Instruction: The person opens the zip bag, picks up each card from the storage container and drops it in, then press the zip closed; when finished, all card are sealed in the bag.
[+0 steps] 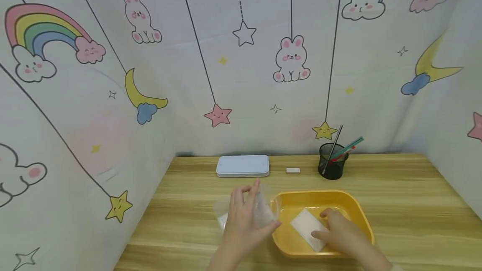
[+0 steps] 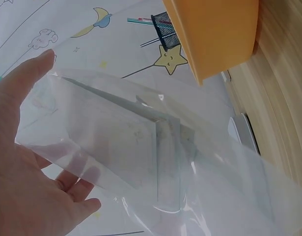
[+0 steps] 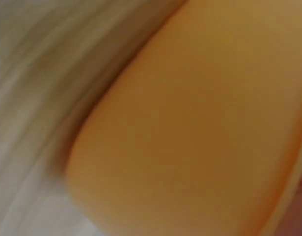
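Note:
My left hand [image 1: 242, 216] holds a clear plastic bag [image 2: 219, 182] just left of the yellow tray [image 1: 290, 255]. Thumb and fingers stand wide apart around the bag in the left wrist view. Inside it are several thin, pale rectangular pieces [image 2: 116, 142], stacked flat. Over the tray, my right hand [image 1: 340, 231] reaches in with bent, parted fingers. A white rectangular piece [image 1: 306, 226] lies aslant on the tray's bottom, and the right thumb overlaps its edge. In the right wrist view the tray's outer wall [image 3: 180, 128] fills most of the picture, blurred.
Along the back of the wooden table [image 1: 406, 204] lie a pale flat case [image 1: 242, 165] and a small white eraser [image 1: 293, 170]. A black mesh cup [image 1: 331, 166] with pencils stands behind the tray. Patterned cloth [image 1: 256, 87] hangs around the back and sides.

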{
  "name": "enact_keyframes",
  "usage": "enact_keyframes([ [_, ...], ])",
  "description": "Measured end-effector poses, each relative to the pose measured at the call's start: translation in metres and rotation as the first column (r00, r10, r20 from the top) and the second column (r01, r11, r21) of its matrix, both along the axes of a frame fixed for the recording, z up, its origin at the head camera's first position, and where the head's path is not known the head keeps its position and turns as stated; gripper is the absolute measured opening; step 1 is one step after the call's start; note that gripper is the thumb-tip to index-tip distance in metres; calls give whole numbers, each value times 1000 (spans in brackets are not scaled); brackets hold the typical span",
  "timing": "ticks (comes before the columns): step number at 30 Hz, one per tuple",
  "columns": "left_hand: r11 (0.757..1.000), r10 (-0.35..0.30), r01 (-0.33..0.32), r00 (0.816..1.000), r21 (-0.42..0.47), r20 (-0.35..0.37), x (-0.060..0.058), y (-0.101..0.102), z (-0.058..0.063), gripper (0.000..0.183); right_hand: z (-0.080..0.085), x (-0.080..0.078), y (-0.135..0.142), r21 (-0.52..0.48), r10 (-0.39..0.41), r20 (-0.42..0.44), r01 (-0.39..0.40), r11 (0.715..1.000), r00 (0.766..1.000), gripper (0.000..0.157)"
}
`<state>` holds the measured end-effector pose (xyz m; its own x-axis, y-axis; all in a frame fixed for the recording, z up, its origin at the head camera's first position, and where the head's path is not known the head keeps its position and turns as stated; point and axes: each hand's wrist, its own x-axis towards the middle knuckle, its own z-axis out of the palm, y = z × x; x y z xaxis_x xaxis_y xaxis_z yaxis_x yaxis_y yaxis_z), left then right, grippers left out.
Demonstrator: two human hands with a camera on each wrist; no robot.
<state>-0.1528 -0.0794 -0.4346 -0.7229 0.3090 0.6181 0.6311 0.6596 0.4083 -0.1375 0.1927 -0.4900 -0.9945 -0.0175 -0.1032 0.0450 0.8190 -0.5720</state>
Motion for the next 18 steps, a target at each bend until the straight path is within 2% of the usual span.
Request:
enact_keyframes([
  [5,1000,2,-2,1000,6,3,0,0,0,105,-7,2,2,119,-15,7,14,993,1000,68],
  [10,1000,0,0,1000,4,-3,0,-1,0,105,-9,1,2,133,-30,8,29,991,1000,67],
  [18,1000,-12,12,1000,11,-26,-1,-3,-1,106,-12,-1,2,149,-28,-1,27,988,1000,50],
])
